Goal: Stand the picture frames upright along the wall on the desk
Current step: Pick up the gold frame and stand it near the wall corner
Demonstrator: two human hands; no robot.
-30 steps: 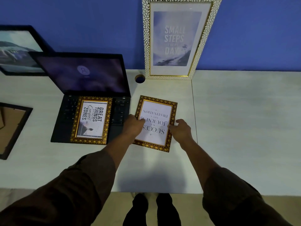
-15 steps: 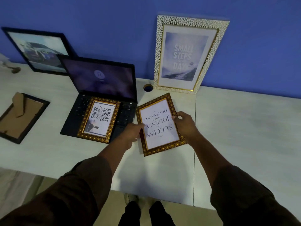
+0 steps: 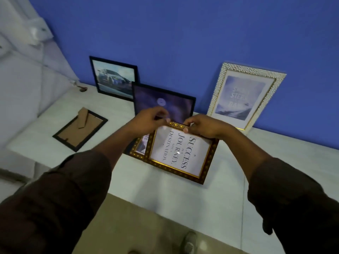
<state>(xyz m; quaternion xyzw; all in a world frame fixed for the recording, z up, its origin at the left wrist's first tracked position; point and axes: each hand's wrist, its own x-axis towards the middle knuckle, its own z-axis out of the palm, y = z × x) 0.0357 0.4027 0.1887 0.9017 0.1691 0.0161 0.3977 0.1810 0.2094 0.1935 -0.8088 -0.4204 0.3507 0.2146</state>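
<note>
While both hands are pinching its top edge, the gold frame point(image 3: 180, 154) is tipping up over the desk point(image 3: 183, 204), its long side running left to right. The left hand point(image 3: 148, 119) and right hand point(image 3: 202, 126) are closed on that edge, close together. The wall point(image 3: 183, 43) is just behind, with free room between the laptop point(image 3: 163, 103) and the white frame point(image 3: 244, 97)

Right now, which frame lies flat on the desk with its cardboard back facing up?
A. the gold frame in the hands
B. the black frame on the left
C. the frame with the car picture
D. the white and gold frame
B: the black frame on the left lies flat on the desk, showing its brown cardboard back and stand flap.
</note>
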